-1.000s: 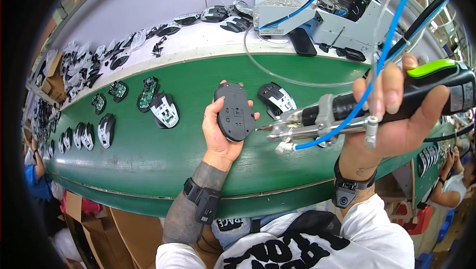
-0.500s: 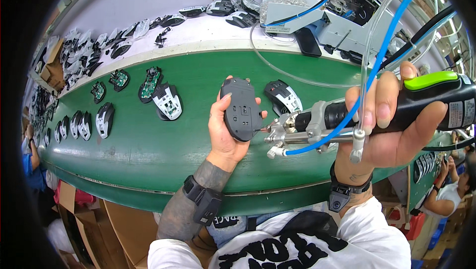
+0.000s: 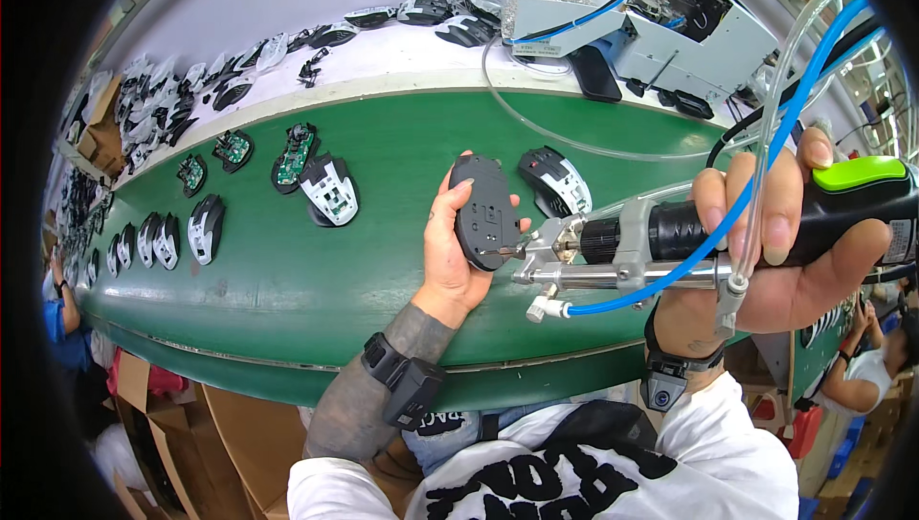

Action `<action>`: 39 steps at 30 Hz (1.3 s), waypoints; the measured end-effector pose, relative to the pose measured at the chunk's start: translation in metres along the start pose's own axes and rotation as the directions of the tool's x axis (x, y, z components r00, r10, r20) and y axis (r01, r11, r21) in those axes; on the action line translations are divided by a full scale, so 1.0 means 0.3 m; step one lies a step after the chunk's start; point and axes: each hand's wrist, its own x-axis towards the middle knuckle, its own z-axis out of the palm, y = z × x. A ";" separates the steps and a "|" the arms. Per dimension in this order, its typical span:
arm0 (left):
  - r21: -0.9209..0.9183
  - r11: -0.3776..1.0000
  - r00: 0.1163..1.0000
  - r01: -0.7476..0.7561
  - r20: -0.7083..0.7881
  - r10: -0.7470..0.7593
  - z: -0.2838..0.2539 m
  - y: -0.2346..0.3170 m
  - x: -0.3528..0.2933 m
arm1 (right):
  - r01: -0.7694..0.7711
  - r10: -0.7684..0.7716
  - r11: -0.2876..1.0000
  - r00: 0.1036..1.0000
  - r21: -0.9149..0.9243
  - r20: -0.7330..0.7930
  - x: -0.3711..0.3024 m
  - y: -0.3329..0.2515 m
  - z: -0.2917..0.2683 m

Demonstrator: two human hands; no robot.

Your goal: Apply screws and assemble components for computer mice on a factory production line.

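A black computer mouse [image 3: 485, 209] is held upright in my left hand [image 3: 448, 252], its flat underside turned toward the right and toward me. My right hand [image 3: 766, 223] grips a black electric screwdriver [image 3: 833, 214] with a lime-green lever, its fingers wrapped round the body. The tool lies nearly level, and its metal nose meets the lower right part of the mouse's underside. A blue air hose [image 3: 661, 281] runs from the nose fitting up past my right fingers. Just beyond the tool, a white-and-black mouse shell [image 3: 557, 182] rests on the green belt.
On the green belt [image 3: 287, 309] are several mouse shells [image 3: 205, 230] and open halves with circuit boards [image 3: 295, 151]. Behind runs a white shelf with mouse parts, a phone [image 3: 595, 74] and a screw feeder [image 3: 670, 41]. Other people sit at both sides.
My left hand has shifted right with the mouse and turned it slightly. My right hand and the screwdriver have also moved a little right and down, the nose still at the mouse's underside.
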 end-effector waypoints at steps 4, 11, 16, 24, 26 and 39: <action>-0.004 1.000 1.000 -0.003 0.019 0.003 0.010 -0.004 0.002 | 0.015 -0.015 1.000 1.000 -0.010 0.005 0.001 0.001 -0.001; -0.020 1.000 0.999 -0.010 0.038 0.010 0.013 -0.004 -0.007 | 0.029 -0.029 1.000 0.999 -0.010 -0.015 0.000 0.014 0.004; -0.038 0.999 1.000 -0.002 0.031 0.003 0.014 -0.016 -0.015 | -0.002 0.001 0.998 1.000 -0.058 -0.015 -0.004 0.022 0.018; 0.927 -0.271 0.746 -0.259 0.370 0.554 -0.103 0.146 0.118 | -0.003 -0.016 0.985 0.994 -0.174 -0.107 0.028 -0.049 -0.022; 0.743 -0.666 0.596 0.060 0.509 0.621 -0.198 0.261 0.127 | -0.002 -0.017 0.985 0.994 -0.175 -0.106 0.031 -0.065 -0.025; 0.869 -0.475 0.885 -0.141 0.326 0.334 -0.098 0.173 0.059 | 0.162 -0.180 0.968 0.981 -0.192 -0.079 0.041 -0.050 -0.107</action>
